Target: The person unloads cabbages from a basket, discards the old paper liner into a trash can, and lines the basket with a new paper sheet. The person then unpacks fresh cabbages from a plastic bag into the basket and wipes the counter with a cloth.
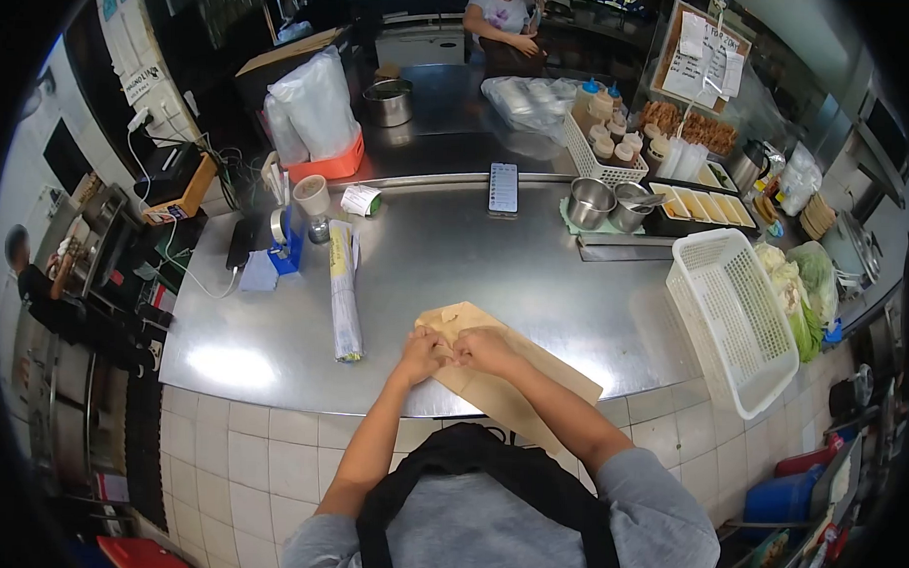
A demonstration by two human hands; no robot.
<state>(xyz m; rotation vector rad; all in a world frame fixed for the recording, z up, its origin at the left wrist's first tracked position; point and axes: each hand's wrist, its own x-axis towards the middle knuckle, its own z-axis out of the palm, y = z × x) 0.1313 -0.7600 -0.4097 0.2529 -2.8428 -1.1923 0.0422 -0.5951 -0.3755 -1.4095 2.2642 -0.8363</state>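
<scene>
Brown paper [516, 391] lies slantwise on the steel table at its front edge, its lower part reaching past the edge. Both hands are on its upper left part, close together. My left hand [424, 355] has its fingers bent round the paper's left edge. Beside it, my right hand [480, 349] pinches the paper, with its fingertips close to the left ones. Folds show in the paper just above the hands. A long wrapped roll [344, 292] in printed paper lies to the left of the hands.
On the steel table [426, 243] are a phone [503, 190], a tape dispenser [285, 240], a cup [311, 194] and metal pots [590, 203]. A white basket [739, 319] stands at the right edge. Squeeze bottles [604, 139] stand behind. Another person [504, 20] is across the counter.
</scene>
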